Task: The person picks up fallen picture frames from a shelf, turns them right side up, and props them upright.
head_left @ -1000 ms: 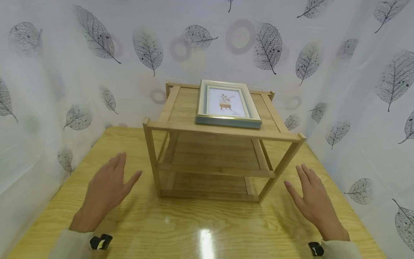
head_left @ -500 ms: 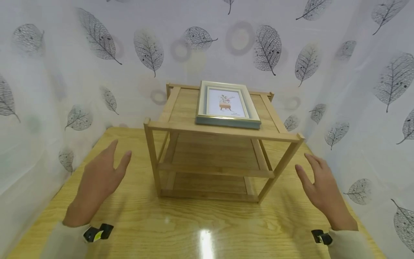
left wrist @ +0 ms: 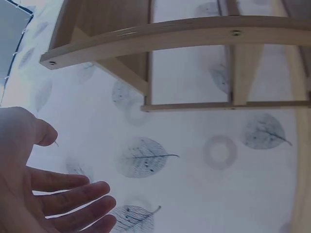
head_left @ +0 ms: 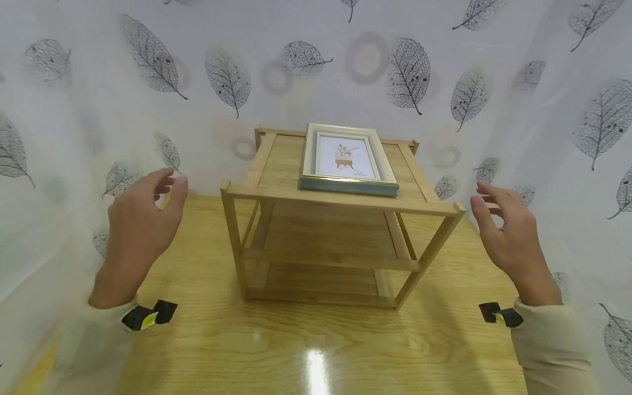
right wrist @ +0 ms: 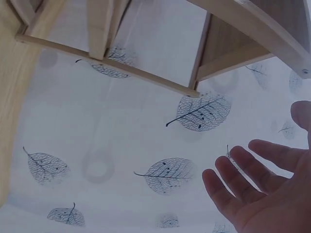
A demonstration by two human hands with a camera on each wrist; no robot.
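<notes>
A light wooden rack with three shelves [head_left: 321, 262] stands in the middle of the head view. On its top shelf a picture frame [head_left: 348, 156] lies flat, cream and gold-edged, with a potted plant print. To the left of the rack my left hand [head_left: 143, 225] is raised, fingers loosely bent and holding nothing. My right hand [head_left: 513, 236] mirrors it on the other side, also bare of any object. Both wrist views show a gap between each hand and the rack. Neither hand touches the frame.
The rack stands on a shiny wood-grain table [head_left: 276, 351]. White curtain [head_left: 326, 99] printed with grey leaves encloses the back and both sides, close behind the rack and beyond each hand.
Both hands have risen from low over the table to about the height of the rack's top, spreading slightly outward, and their fingers have bent more. The rack and picture frame have not moved.
</notes>
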